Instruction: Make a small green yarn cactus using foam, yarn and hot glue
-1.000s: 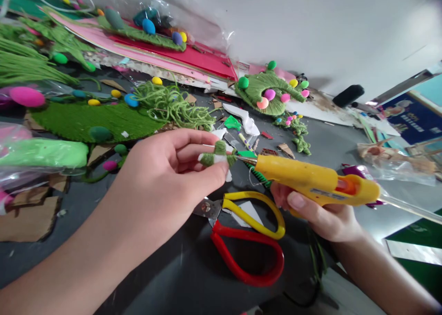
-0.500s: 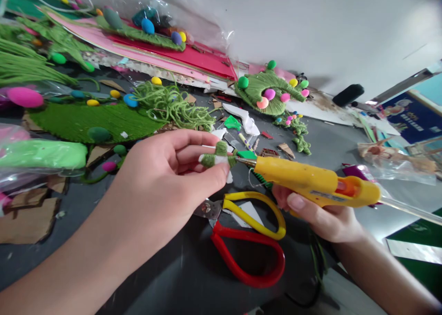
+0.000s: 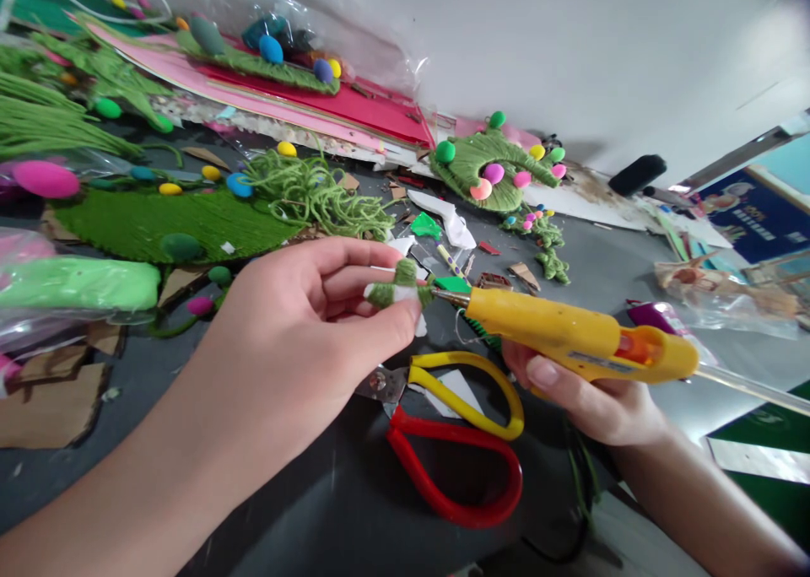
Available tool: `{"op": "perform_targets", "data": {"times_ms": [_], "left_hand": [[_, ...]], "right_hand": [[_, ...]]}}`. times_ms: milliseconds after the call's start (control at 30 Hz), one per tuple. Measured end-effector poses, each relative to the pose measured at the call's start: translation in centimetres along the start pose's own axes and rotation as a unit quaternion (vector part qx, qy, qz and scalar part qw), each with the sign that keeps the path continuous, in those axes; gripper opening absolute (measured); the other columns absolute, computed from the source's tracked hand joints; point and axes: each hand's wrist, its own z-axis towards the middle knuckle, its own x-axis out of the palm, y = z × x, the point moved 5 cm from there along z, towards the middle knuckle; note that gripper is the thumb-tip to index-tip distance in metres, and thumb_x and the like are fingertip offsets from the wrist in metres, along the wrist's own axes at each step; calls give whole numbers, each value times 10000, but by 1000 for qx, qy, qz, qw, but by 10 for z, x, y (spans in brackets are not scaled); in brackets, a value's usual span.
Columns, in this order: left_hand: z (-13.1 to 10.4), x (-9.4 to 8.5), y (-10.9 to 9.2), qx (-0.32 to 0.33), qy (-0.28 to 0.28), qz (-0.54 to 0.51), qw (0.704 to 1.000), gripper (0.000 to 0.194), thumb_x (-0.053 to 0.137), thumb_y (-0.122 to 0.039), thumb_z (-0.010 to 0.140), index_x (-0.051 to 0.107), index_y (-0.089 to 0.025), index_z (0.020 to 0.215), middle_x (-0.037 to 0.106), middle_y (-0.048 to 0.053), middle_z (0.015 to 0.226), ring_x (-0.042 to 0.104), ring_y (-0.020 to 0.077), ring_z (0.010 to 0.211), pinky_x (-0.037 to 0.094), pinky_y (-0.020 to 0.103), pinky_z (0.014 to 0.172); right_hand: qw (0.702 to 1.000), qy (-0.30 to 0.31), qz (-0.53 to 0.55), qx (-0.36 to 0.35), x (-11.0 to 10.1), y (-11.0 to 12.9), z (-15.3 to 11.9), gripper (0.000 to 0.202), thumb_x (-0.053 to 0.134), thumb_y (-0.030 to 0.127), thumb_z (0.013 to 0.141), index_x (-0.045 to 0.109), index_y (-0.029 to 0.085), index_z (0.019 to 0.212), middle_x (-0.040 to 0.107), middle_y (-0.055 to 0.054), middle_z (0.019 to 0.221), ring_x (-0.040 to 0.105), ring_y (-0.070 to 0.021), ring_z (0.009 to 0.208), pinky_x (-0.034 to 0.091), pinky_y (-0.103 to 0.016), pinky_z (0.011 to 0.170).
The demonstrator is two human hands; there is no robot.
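Observation:
My left hand (image 3: 316, 315) pinches a small star-like piece wrapped in green yarn (image 3: 405, 275), with a white patch in its middle, between thumb and fingers. From the right, my right hand (image 3: 588, 396) grips a yellow glue gun (image 3: 544, 320) from below. The gun's metal nozzle meets the right edge of the green piece, and a clear glue stick (image 3: 753, 387) sticks out of its back. Scissors with one yellow and one red handle (image 3: 456, 467) lie on the dark table under the hands, their blades partly hidden by my left hand.
Green yarn strands (image 3: 322, 193) and a green yarn-wrapped leaf shape (image 3: 152, 223) lie at the left. Farther back sits a curled green piece with coloured balls (image 3: 487, 168). Cardboard scraps (image 3: 56, 404) are at lower left, a dark cylinder (image 3: 638, 175) by the wall.

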Motion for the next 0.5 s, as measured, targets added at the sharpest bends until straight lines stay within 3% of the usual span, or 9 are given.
{"op": "perform_targets", "data": {"times_ms": [500], "left_hand": [[3, -1, 2, 13, 6, -23, 1000, 432, 898, -346, 667, 763, -280, 1072, 777, -10, 789, 728, 175, 607, 550, 187, 455]], "right_hand": [[999, 24, -14, -23, 0, 2, 3, 99, 639, 253, 960, 618, 294, 872, 643, 50, 734, 628, -126, 668, 509, -226, 613]]}}
